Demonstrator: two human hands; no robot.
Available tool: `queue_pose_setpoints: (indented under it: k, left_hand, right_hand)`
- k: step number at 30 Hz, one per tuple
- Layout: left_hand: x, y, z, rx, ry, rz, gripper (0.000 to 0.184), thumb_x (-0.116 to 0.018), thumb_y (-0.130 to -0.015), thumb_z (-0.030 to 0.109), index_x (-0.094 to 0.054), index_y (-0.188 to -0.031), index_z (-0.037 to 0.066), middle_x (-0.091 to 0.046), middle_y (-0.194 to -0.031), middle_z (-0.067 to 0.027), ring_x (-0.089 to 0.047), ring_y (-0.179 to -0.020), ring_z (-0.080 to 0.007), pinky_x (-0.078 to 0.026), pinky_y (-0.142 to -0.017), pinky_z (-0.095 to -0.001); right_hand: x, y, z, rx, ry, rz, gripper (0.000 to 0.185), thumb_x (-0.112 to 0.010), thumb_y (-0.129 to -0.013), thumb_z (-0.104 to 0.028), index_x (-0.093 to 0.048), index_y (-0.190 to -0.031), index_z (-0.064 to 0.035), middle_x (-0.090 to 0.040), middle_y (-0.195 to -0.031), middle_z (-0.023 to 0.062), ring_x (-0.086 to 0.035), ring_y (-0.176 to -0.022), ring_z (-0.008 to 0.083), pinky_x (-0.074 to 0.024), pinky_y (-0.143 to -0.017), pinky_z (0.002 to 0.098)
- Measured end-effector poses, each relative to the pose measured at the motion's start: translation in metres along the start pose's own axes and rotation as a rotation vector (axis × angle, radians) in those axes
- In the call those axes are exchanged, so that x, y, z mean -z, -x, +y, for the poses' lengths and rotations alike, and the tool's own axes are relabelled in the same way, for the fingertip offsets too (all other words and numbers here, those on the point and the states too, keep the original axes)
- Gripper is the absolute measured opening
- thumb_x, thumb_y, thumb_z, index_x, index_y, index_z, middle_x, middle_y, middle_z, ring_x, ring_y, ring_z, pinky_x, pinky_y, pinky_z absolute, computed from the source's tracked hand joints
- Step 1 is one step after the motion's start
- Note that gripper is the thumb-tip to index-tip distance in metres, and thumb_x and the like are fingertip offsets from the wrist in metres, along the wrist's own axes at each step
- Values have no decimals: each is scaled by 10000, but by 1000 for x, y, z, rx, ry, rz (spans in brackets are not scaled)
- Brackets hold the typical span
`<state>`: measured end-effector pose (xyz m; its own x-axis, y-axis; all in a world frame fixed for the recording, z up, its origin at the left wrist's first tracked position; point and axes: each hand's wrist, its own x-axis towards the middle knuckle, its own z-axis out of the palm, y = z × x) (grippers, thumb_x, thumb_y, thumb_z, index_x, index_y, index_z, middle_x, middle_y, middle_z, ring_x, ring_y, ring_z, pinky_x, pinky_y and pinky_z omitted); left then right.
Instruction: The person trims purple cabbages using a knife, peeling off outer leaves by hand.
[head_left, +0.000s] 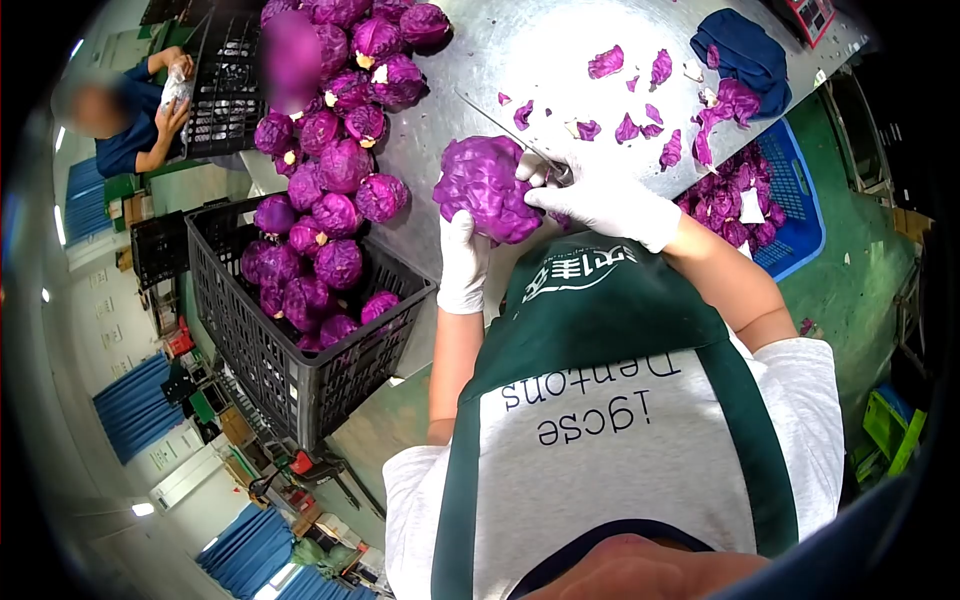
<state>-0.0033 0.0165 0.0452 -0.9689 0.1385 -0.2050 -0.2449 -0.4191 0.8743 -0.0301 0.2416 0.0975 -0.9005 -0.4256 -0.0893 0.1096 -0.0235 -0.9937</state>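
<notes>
A large red cabbage (487, 190) is held over the near edge of the metal table (440, 130). My left hand (463, 262), in a white glove, supports it from its near left side, thumb against the leaves. My right hand (600, 205), also gloved, is closed around a knife (510, 130) at the cabbage's right side. The thin blade points up and left past the cabbage, and its bright surface blends into the table. My right fingers partly hide the handle. Loose purple leaf pieces (627, 129) lie on the table beyond my right hand.
Several red cabbages (343, 165) are piled at the table's left, above a black crate (300, 385) holding more. A blue basket (800, 190) of leaves stands at right, near a dark blue cloth (742, 60). A co-worker (125, 120) stands at far left by another black crate (222, 85).
</notes>
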Motion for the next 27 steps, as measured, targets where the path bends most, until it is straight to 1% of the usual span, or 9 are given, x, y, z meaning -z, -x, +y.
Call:
queue_pose_setpoints:
  k: [4,7,10,13,16,19,22,25,27]
  left_hand:
    - [4,-5,-3,-1,40,25,856,-678,-844,507,-312,-1455,31,-414,-1455,-130,-402,-1344,-293,-272,-1165,-468]
    - [7,-6,-3,-24,133,15,843,-731,-826,421,-313,-1455,48,-422,-1435,-123,-422,-1325,-297,-334,-1129,-467]
    - [-1,-4,4,-83,74,18,930,-789,-777,397,-279,-1478,58,-407,-1438,-108,-425,-1318,-288,-369,-1105,-453]
    - [-9,-3,13,-190,-138,4,1057,-829,-715,448,-240,-1504,64,-402,-1437,-89,-430,-1304,-241,-367,-1095,-406]
    - [-3,-3,12,-235,-166,-41,933,-796,-768,393,-283,-1473,60,-403,-1450,-110,-387,-1351,-294,-294,-1152,-482]
    - [-2,-4,12,-190,-149,-29,939,-783,-767,437,-288,-1472,65,-398,-1461,-106,-381,-1357,-299,-277,-1161,-489]
    - [0,-3,3,-67,38,8,986,-804,-737,465,-292,-1474,55,-419,-1438,-103,-426,-1320,-263,-339,-1125,-441]
    - [1,-7,-3,-31,137,-35,934,-775,-764,479,-316,-1458,54,-413,-1451,-110,-412,-1334,-287,-306,-1147,-472]
    - [-5,-4,-3,64,186,29,953,-734,-760,550,-314,-1467,70,-389,-1476,-123,-378,-1360,-307,-256,-1167,-499]
  right_hand:
    - [5,5,-17,-76,88,-100,291,-615,-910,-92,-580,-1185,0,-595,-989,12,-537,-856,76,-466,-774,237]
    - [-5,5,2,-26,10,116,305,-608,-919,-94,-567,-1206,0,-593,-1022,16,-538,-874,71,-464,-784,229]
    - [-8,1,9,0,-128,141,336,-613,-924,-106,-554,-1239,-5,-594,-1026,17,-542,-891,65,-460,-795,220]
    - [-13,1,2,49,-119,215,188,-631,-900,-127,-643,-1064,-37,-591,-825,-7,-549,-759,67,-468,-705,221]
    - [-8,1,-2,-99,-232,130,170,-636,-898,-125,-644,-1046,-43,-589,-818,-18,-530,-721,40,-449,-639,196]
    - [-6,1,-4,-34,-177,154,151,-638,-896,-123,-644,-1026,-48,-586,-808,-26,-525,-703,29,-428,-588,183]
    - [-2,4,-21,-160,-248,123,141,-628,-897,-115,-645,-1020,-48,-586,-805,-25,-521,-703,26,-422,-585,181]
    - [-1,3,-22,-136,-248,118,128,-621,-889,-98,-647,-1001,-43,-601,-812,-14,-534,-724,42,-440,-634,196]
    - [-4,-3,-9,23,-200,135,138,-631,-903,-101,-660,-1025,-44,-615,-851,-5,-548,-776,57,-448,-714,211]
